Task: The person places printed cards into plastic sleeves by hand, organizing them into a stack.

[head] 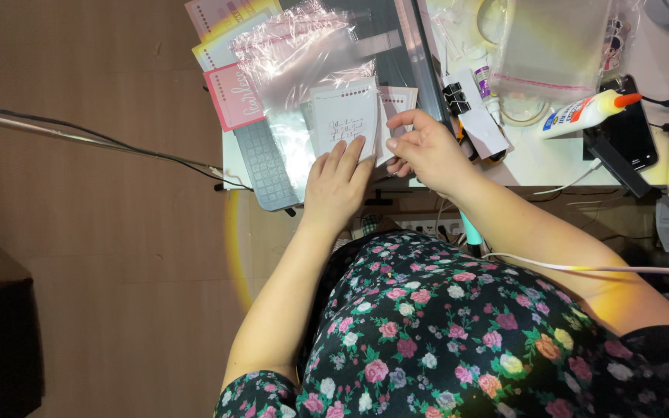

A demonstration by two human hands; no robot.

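A single camera sits on the person's head and looks steeply down along the body, so the flowered dress [458, 333] fills the lower frame and both forearms run upward into the picture. The view faces the near edge of a white desk [543, 159], which lies across the top of the frame, with brown floor [102, 255] filling the left side and showing below the desk edge. It is close: the left hand [338, 182] and right hand [426, 149] sit near the middle, large and sharp, and the desk's far side is cut off. No second view exists, so nothing is shared between views.
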